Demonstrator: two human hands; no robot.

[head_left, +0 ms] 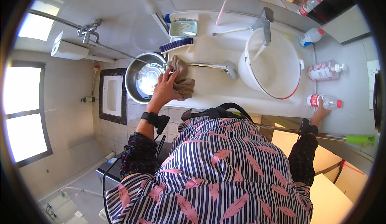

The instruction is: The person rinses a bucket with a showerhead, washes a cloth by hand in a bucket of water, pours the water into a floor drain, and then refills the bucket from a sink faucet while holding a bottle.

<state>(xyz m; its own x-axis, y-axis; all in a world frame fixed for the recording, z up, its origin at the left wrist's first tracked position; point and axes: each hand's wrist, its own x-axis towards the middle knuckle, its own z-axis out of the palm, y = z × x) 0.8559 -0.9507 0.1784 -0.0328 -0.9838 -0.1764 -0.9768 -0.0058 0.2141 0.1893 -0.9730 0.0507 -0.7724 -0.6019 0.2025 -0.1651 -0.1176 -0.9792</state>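
left hand [164,88] grip closed on brown rag [181,78], rag at 1 o'clock of palm | right hand [320,112] flat on tabletop [213,88], grip unclear

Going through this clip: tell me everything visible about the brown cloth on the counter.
The brown cloth is a crumpled, tan-brown rag of soft fabric, bunched into folds rather than spread flat. It lies on the white counter near its left front edge, next to the steel bowl. The left hand presses on it from the left, fingers spread over the folds. The end of a chrome shower-head handle reaches its upper part. Whether it is wet cannot be told.
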